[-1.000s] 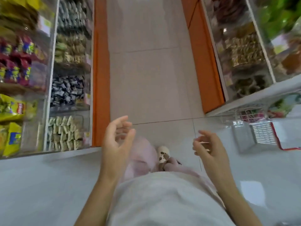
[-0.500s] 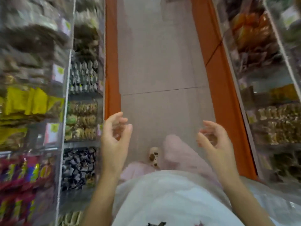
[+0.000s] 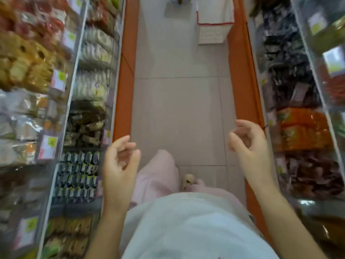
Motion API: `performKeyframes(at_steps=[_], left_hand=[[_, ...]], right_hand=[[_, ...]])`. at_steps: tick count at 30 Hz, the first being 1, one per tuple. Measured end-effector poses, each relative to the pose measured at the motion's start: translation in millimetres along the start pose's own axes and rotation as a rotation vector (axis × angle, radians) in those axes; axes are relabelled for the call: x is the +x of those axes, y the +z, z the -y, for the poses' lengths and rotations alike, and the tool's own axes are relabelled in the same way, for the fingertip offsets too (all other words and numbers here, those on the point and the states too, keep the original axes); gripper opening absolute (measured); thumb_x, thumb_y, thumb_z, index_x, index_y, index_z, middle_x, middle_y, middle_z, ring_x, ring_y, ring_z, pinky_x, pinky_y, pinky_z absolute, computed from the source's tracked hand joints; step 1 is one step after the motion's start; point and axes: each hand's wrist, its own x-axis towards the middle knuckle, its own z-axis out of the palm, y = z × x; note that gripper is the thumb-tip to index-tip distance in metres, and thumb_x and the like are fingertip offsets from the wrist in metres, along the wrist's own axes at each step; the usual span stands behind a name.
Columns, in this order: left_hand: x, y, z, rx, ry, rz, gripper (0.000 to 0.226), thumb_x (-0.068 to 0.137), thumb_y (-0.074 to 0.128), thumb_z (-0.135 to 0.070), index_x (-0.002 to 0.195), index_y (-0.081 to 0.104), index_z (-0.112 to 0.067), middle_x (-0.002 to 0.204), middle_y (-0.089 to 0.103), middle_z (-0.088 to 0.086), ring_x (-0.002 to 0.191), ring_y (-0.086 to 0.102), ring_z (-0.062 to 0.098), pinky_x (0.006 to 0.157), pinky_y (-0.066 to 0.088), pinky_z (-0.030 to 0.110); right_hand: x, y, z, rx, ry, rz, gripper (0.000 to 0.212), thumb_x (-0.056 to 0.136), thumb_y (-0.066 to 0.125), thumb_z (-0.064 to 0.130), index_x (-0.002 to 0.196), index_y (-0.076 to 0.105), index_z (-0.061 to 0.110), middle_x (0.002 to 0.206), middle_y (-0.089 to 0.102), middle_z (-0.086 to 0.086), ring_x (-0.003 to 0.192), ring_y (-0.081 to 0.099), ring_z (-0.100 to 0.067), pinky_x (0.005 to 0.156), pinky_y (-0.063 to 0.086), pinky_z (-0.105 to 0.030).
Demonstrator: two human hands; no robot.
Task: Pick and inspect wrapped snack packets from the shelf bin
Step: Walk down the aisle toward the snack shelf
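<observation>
I stand in a narrow shop aisle between two rows of clear shelf bins full of wrapped snack packets. My left hand [image 3: 119, 161] hangs in front of me with loosely curled fingers and holds nothing. My right hand [image 3: 248, 144] is raised at the same height, fingers also loosely curled and empty. To the left, a bin of dark wrapped packets [image 3: 78, 176] sits just beside my left hand, with pale packets [image 3: 93, 85] further up. To the right, a bin of orange packets [image 3: 302, 128] lies next to my right hand. Neither hand touches a bin.
Orange shelf bases [image 3: 123, 94] line both sides of the tiled floor [image 3: 177, 109]. A white basket with a red rim [image 3: 214, 23] stands on the floor at the aisle's far end. My pink trousers and a patterned shoe [image 3: 188, 181] show below.
I have walked forward down the aisle, so the shelves slid past and the far basket came into view. Both hands stay raised and empty, now a little wider apart.
</observation>
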Motion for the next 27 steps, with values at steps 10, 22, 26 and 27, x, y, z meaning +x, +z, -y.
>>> performKeyframes(at_steps=[10,22,26,27], left_hand=[[346,108,-71,-0.059,0.022,0.005,0.031,0.089,0.057,-0.006,0.109,0.056,-0.030,0.100,0.061,-0.007,0.089,0.057,-0.004,0.079,0.043,0.008],[733,273,-176,-0.036,0.107,0.138,0.030,0.087,0.058,0.002,0.111,0.056,-0.015,0.095,0.061,-0.006,0.082,0.056,-0.005,0.078,0.044,0.011],[824,303,-200,-0.069,0.024,0.129,0.033,0.087,0.057,0.003,0.107,0.056,-0.024,0.098,0.062,0.002,0.083,0.058,-0.001,0.078,0.046,0.012],[845,309,-205,-0.073,0.004,0.119,0.034,0.087,0.057,0.003,0.107,0.057,-0.025,0.098,0.062,0.002,0.084,0.059,0.000,0.078,0.046,0.012]], right_hand=[[317,103,96,0.010,0.007,0.067,0.028,0.091,0.057,0.016,0.117,0.052,0.026,0.095,0.061,0.003,0.087,0.062,-0.019,0.080,0.054,-0.043],[666,175,173,-0.004,0.069,-0.050,0.028,0.089,0.059,0.008,0.115,0.054,0.018,0.092,0.060,-0.002,0.086,0.060,-0.022,0.081,0.052,-0.043],[817,200,228,-0.049,-0.019,-0.003,0.028,0.089,0.059,0.014,0.115,0.053,0.023,0.094,0.060,0.004,0.088,0.061,-0.013,0.082,0.053,-0.038],[854,208,244,-0.060,-0.037,0.010,0.028,0.089,0.059,0.015,0.115,0.052,0.023,0.094,0.059,0.006,0.088,0.061,-0.014,0.080,0.054,-0.037]])
